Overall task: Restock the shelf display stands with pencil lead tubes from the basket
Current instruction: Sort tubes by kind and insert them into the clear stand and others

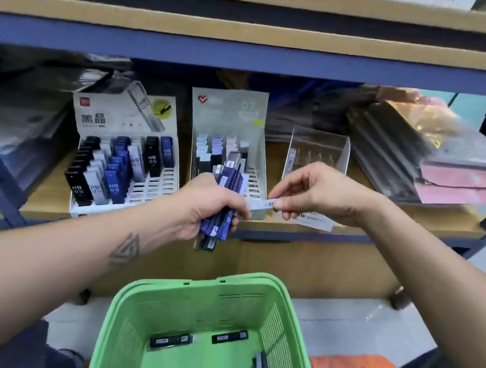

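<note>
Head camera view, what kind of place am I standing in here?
Most likely a stationery shop or its stockroom. Cardboard display stands of HB 0.5 pencil lead tubes sit on a metal-framed shelf, packaged paper goods are stacked beside them, and a green shopping basket holds loose stock.

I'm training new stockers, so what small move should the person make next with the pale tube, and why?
Probably carry the pale tube, pinched by the right hand, up into a free slot of the middle stand. That stand holds similar pale tubes and shows empty slots at its front right, while the left hand grips the bundle of tubes.
</note>
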`<action>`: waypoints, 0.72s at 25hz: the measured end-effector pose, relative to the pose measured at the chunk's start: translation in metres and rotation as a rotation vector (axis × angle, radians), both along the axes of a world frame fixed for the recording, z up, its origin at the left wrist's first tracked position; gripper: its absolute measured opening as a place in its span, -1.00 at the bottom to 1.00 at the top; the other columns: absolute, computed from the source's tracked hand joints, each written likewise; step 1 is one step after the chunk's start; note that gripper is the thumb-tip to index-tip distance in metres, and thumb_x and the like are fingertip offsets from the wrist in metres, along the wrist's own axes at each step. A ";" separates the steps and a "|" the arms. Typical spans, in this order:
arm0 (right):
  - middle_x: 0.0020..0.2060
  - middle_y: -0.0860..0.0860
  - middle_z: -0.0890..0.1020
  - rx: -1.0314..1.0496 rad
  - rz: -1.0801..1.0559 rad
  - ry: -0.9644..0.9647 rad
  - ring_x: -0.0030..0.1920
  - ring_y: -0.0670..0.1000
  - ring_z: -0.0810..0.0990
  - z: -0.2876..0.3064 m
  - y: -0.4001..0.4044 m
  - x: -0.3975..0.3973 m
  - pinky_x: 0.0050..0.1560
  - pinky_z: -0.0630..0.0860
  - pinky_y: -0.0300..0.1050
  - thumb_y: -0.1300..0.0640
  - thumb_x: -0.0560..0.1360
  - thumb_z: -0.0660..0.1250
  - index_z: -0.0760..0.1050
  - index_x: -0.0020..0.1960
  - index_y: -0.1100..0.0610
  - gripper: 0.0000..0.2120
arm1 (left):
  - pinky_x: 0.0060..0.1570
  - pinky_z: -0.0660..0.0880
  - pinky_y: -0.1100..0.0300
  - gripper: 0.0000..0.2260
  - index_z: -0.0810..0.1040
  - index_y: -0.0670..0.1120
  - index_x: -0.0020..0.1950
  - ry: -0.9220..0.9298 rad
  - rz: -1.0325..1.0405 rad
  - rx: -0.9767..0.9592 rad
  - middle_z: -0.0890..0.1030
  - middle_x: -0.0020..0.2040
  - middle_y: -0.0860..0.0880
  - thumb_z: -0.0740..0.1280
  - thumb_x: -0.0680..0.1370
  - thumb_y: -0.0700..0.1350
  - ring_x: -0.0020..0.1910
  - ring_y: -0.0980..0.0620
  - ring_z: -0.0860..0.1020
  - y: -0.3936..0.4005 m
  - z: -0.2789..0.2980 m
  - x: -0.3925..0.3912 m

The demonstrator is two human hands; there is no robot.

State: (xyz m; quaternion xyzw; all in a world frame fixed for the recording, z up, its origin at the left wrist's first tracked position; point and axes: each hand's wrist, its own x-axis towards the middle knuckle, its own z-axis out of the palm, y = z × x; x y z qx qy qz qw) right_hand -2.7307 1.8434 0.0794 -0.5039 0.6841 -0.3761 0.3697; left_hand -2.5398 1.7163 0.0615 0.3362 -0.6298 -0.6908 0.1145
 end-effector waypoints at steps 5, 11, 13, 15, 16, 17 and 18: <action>-0.11 0.21 0.73 -0.105 -0.152 -0.054 -0.06 0.11 0.72 0.004 0.006 -0.022 0.09 0.62 0.00 0.32 0.48 0.47 0.70 0.07 0.20 -0.82 | -0.34 0.57 0.11 -0.63 0.46 -0.52 0.17 0.087 0.037 0.046 0.63 -0.08 -0.43 0.42 0.41 -0.42 -0.40 -0.09 0.54 -0.003 0.007 -0.030; -0.06 0.21 0.73 -0.119 -0.159 -0.076 0.01 0.17 0.73 0.006 0.006 -0.031 0.12 0.64 0.04 0.39 0.47 0.45 0.64 0.14 0.24 -0.74 | -0.30 0.59 0.12 -0.85 0.59 -0.37 0.02 0.125 0.030 0.261 0.63 -0.19 -0.28 0.42 0.49 -0.32 -0.39 -0.03 0.54 -0.008 -0.003 -0.046; -0.04 0.27 0.71 -0.161 -0.190 -0.158 0.02 0.20 0.72 0.005 0.004 -0.031 0.09 0.66 -0.02 0.41 0.45 0.44 0.61 0.14 0.29 -0.73 | -0.32 0.59 0.12 -0.87 0.59 -0.38 0.00 0.121 0.039 0.293 0.64 -0.22 -0.27 0.41 0.49 -0.35 -0.41 -0.03 0.54 -0.007 -0.006 -0.048; -0.05 0.29 0.71 -0.213 -0.238 -0.279 -0.01 0.18 0.73 0.002 0.001 -0.030 0.03 0.67 -0.09 0.43 0.44 0.43 0.60 0.13 0.33 -0.74 | -0.32 0.58 0.12 -0.82 0.57 -0.42 0.05 0.119 0.052 0.289 0.64 -0.21 -0.28 0.41 0.48 -0.37 -0.41 -0.03 0.53 -0.005 -0.008 -0.050; -0.07 0.28 0.71 -0.227 -0.262 -0.342 -0.03 0.16 0.73 0.001 -0.001 -0.030 -0.01 0.67 -0.14 0.45 0.44 0.42 0.60 0.12 0.35 -0.74 | -0.31 0.58 0.11 -0.79 0.56 -0.44 0.08 0.122 0.058 0.279 0.64 -0.19 -0.29 0.41 0.48 -0.38 -0.41 -0.04 0.53 -0.004 -0.008 -0.051; -0.09 0.27 0.71 -0.234 -0.278 -0.389 -0.06 0.14 0.73 0.000 -0.002 -0.030 -0.04 0.66 -0.17 0.47 0.45 0.40 0.60 0.12 0.35 -0.75 | -0.31 0.57 0.11 -0.77 0.54 -0.44 0.09 0.127 0.063 0.261 0.64 -0.18 -0.30 0.42 0.47 -0.38 -0.40 -0.05 0.52 -0.003 -0.007 -0.051; -0.10 0.26 0.71 -0.238 -0.285 -0.414 -0.08 0.12 0.73 0.000 -0.003 -0.031 -0.05 0.65 -0.18 0.48 0.45 0.39 0.61 0.12 0.35 -0.74 | -0.29 0.56 0.10 -0.75 0.53 -0.45 0.10 0.131 0.069 0.242 0.63 -0.18 -0.31 0.43 0.46 -0.39 -0.39 -0.06 0.52 -0.003 -0.006 -0.052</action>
